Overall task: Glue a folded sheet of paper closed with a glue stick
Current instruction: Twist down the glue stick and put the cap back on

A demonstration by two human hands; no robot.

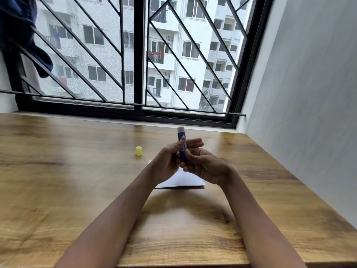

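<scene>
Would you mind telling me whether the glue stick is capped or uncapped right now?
Uncapped. The glue stick, held upright in both hands, shows its bare whitish tip, and the yellow cap stands apart on the table.

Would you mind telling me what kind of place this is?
Probably a room in a flat: a wooden desk stands against a barred window facing apartment blocks, while both hands hold a glue stick over paper.
</scene>
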